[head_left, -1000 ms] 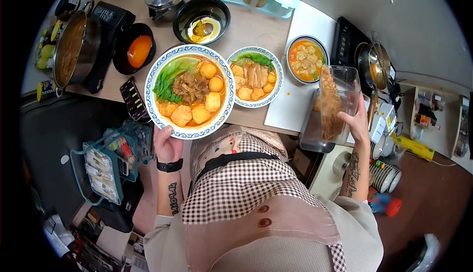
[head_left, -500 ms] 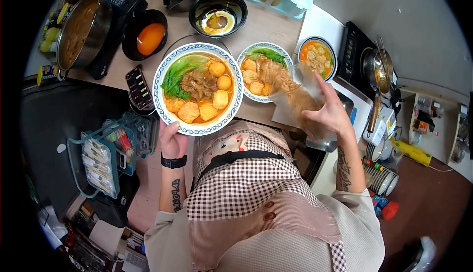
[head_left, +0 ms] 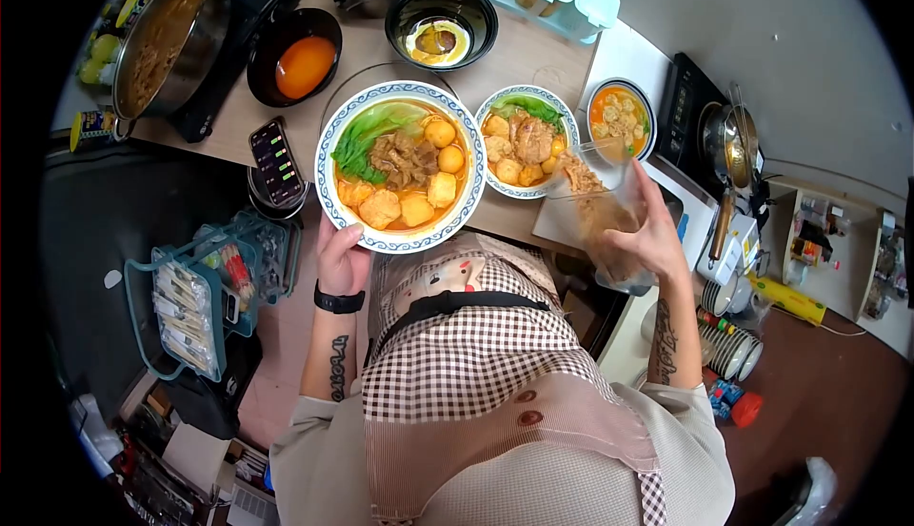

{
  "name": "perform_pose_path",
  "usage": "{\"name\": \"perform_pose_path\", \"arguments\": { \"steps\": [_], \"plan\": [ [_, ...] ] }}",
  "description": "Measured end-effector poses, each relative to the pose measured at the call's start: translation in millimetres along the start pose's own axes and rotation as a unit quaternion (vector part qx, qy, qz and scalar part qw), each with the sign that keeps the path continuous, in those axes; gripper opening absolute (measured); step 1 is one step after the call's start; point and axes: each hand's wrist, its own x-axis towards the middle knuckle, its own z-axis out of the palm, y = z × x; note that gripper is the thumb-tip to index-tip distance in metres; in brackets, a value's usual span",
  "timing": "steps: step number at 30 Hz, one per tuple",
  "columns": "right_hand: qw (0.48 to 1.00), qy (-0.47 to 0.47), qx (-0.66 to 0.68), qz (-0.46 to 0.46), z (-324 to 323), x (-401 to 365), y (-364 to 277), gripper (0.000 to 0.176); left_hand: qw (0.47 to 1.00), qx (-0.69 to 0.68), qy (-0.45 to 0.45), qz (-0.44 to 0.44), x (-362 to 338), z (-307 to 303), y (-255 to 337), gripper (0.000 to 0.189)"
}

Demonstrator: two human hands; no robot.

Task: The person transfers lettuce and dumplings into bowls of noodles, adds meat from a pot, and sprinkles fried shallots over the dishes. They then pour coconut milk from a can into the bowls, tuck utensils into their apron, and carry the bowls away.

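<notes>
My left hand (head_left: 343, 258) grips the lower left rim of a large blue-and-white bowl (head_left: 327, 166), which holds greens, meat, eggs and tofu pieces in orange broth. My right hand (head_left: 650, 231) is wrapped round a clear jar (head_left: 614, 264) with brown crumbly bits inside. The jar is tilted, its mouth toward a second patterned bowl (head_left: 495, 183) of greens, meat and puffs. That second bowl touches or nearly touches the right side of the large one. Behind the jar, a third bowl (head_left: 650, 117) with dumpling-like pieces stands at the right.
Black bowls, one with orange liquid (head_left: 252, 74) and one with an egg (head_left: 490, 26), sit at the back. A large pot (head_left: 214, 26) is on a black cooker at left. A phone (head_left: 276, 159) lies nearby. At right, a pan (head_left: 728, 145) sits on another cooker.
The large bowl in my left hand has shifted a little to the right and slightly up. The jar in my right hand has also moved slightly right. The view itself has shifted somewhat.
</notes>
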Motion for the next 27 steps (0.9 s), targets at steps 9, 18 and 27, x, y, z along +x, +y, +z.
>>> {"name": "perform_pose_path", "arguments": {
  "steps": [9,18,27],
  "plan": [
    [0.993,0.022,-0.002,-0.115,-32,-31,-87,0.113,0.997,-0.004,-0.068,-0.037,21,14,-22,0.071],
    [0.975,-0.027,-0.156,-0.157,-15,-24,-138,0.112,0.992,0.001,-0.111,-0.064,24,29,-33,0.075],
    [0.979,-0.058,-0.14,-0.134,-16,-34,-118,0.118,0.989,0.009,-0.127,-0.074,27,27,-32,0.077]
  ]
}}
